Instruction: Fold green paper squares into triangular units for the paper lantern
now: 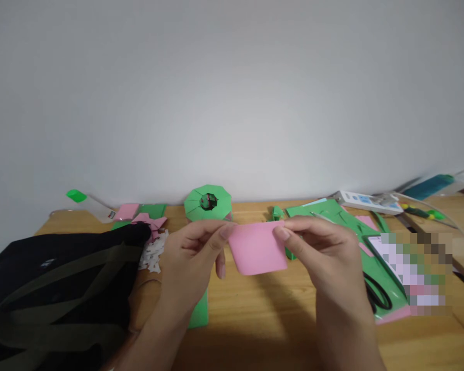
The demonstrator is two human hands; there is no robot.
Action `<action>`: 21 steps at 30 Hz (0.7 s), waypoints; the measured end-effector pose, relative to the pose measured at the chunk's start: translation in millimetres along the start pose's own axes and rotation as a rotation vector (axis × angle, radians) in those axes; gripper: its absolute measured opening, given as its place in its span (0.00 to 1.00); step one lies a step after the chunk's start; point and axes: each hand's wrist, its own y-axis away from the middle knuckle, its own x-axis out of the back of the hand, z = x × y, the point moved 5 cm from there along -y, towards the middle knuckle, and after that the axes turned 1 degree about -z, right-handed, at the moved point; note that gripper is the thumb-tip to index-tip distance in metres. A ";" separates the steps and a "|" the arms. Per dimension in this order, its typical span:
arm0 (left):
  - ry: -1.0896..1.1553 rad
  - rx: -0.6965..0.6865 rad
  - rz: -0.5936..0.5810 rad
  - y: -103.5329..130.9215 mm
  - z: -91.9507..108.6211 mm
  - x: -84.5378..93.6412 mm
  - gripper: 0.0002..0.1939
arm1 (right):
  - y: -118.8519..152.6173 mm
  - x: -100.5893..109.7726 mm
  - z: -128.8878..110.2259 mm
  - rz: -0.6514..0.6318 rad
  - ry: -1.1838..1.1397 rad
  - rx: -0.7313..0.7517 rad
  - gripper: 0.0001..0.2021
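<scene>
A small piece of pink paper (258, 250) is held up above the wooden table, its top edge stretched between my two hands. My left hand (199, 252) pinches the upper left corner between thumb and fingers. At the upper right corner, my right hand (322, 247) grips the paper the same way. The lower edge hangs free and bends a little. Behind the hands stands a green folded-paper ring (191, 203) with a dark opening in its middle. A smaller green paper piece (277, 213) is partly hidden behind the pink paper.
A black bag (62, 288) fills the left side, beside white paper scraps (153, 252) and a pink folded piece (150, 222). On the right lie green sheets (328, 210), a phone-like device (386, 257) with its screen pixelated, black-handled scissors (379, 293) and a power strip (367, 202).
</scene>
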 end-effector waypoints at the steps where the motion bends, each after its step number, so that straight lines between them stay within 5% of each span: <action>1: -0.018 -0.019 0.023 0.5 0.8 0.0 0.05 | 0.4 -0.5 -0.3 0.000 -0.004 0.001 0.02; 5: -0.061 -0.083 0.116 1.0 4.0 1.4 0.05 | 2.0 -2.2 -1.1 0.023 -0.015 -0.004 0.02; 12: 0.031 0.003 -0.061 -1.1 -2.0 -3.9 0.04 | 2.9 3.1 0.0 0.140 -0.085 0.003 0.06; 21: 0.041 -0.025 -0.001 -1.7 -4.5 -1.6 0.02 | 3.4 2.5 -3.7 0.164 -0.065 0.027 0.04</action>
